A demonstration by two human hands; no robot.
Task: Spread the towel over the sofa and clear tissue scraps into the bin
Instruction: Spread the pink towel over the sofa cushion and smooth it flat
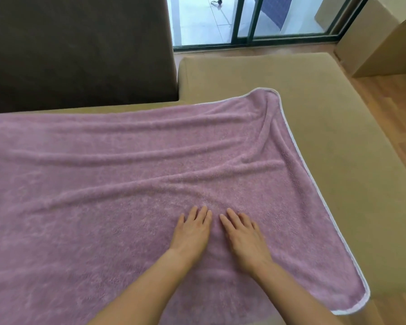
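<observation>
A large pink towel (127,174) with a white hem lies spread across the tan sofa seat (338,141), with long wrinkles running left to right. My left hand (192,231) and my right hand (244,238) rest flat, palms down, side by side on the towel near its front right part. Both hands have the fingers stretched out and hold nothing. The towel's right edge runs diagonally, and its far right corner is slightly bunched. No tissue scraps or bin are in view.
A dark brown sofa back (80,50) rises at the far left. A glass sliding door (251,19) stands beyond the sofa. Cardboard boxes (380,41) stand at the far right on the wooden floor (399,109).
</observation>
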